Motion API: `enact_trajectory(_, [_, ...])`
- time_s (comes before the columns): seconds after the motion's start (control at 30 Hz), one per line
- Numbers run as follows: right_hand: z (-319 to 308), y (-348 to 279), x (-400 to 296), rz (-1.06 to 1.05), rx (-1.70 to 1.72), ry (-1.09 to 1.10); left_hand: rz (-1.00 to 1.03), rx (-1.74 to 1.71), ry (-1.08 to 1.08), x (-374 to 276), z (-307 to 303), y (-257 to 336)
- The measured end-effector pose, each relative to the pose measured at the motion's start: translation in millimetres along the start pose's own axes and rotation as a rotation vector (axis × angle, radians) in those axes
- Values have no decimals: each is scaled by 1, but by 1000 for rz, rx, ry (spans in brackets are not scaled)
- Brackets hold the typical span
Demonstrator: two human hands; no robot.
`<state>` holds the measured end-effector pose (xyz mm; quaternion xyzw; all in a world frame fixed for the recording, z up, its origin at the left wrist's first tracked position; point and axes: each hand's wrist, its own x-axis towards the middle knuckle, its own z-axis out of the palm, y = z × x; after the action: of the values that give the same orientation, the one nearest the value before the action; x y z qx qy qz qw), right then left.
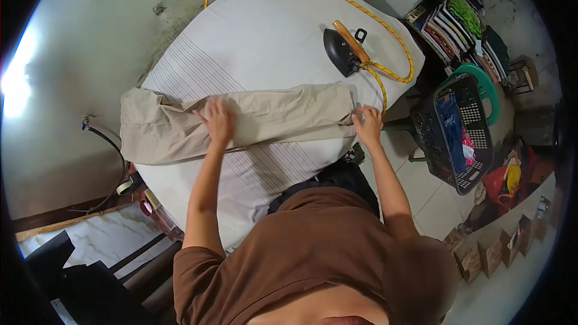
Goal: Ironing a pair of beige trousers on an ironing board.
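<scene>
Beige trousers (280,108) lie lengthwise across a white cloth-covered ironing surface (271,22), one leg laid over the other. Wrinkles run along the fabric, with bunched folds towards the waist end at the left. My left hand (218,122), slightly blurred, rests on the upper leg with its fingers apart. At the hem on the right, my right hand (369,124) has its thumb and fingers at the cuff's edge; whether they pinch the cloth is unclear. Beyond the trousers lies a dark clothes iron (342,52) with a wooden handle.
A yellow patterned cord (379,20) loops from the iron along the right side. To the right, a black plastic laundry basket (429,144) holds clothes beside a green plastic chair (492,95). Folded clothes (451,27) are stacked behind. The wall (90,54) borders the left side.
</scene>
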<state>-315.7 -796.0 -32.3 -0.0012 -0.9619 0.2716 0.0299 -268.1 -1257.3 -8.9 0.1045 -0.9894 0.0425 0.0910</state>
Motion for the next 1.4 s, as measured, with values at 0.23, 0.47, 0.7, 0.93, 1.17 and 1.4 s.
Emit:
enact_trajectory(0.23, [30, 19, -40, 27, 131, 26, 170, -169, -154, -87, -15, 36])
enact_trajectory(0.47, [-25, -44, 39, -317, 337, 207, 88, -165, -195, -96, -11, 6])
enact_trajectory(0.7, [-124, -125, 124, -630, 381, 225, -116, -407, 106, -60, -40, -56])
enact_trajectory(0.93, [-119, -148, 146, -637, 557, 110, -145, -318, 200, 2, -115, -91])
enact_trajectory(1.17, [-105, -127, 172, -431, 833, 66, -2, -172, 322, 8, -104, -87])
enact_trajectory(1.4, [-41, 19, 63, -531, 293, -28, 236, -295, 11, -84, -55, -58])
